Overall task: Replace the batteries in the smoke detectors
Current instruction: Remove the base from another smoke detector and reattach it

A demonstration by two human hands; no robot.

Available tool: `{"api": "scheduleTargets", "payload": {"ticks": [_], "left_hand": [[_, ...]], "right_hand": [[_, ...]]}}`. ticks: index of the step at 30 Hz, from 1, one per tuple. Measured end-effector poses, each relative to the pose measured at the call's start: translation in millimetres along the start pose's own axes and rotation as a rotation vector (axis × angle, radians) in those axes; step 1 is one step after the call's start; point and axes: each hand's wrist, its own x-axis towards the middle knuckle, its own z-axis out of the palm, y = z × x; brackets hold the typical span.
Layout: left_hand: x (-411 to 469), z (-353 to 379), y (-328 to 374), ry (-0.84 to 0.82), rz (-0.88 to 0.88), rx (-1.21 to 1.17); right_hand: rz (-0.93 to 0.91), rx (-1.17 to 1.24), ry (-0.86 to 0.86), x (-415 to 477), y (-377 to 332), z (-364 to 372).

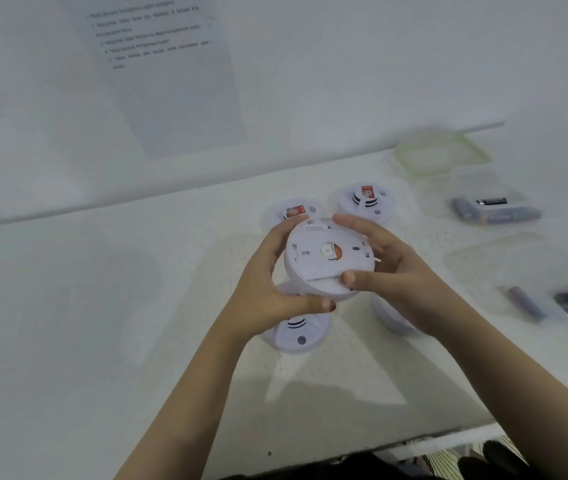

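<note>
While both forearms are reaching up from the bottom of the frame, the left hand (272,289) and right hand (391,268) are cupping a smoke detector (324,261) between them at mid-frame, its back plate facing the camera, raised above the counter (102,306). Each grip is curling round the rim, thumbs lying along the lower edge. Other detectors (298,332) are sitting close around beneath the hands. Clear boxes (493,206), seemingly holding batteries, are crowding the right side; bare counter is stretching leftward, its near edge running along the bottom.
</note>
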Motion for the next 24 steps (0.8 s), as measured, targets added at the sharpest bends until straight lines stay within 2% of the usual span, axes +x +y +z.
{"api": "scheduleTargets", "payload": {"ticks": [7, 17, 24], "left_hand": [[-15.0, 13.5, 5.6, -0.008, -0.016, 0.042], [-28.7, 5.8, 0.6, 0.140, -0.019, -0.019], [-49.3, -18.9, -0.1, 0.239, -0.029, 0.052]], "right_hand": [[0.033, -0.072, -0.026, -7.1, -4.3, 7.1], [0.067, -0.195, -0.217, 5.0, -14.4, 23.3], [0.087, -0.284, -0.352, 24.2, -13.9, 49.7]]}}
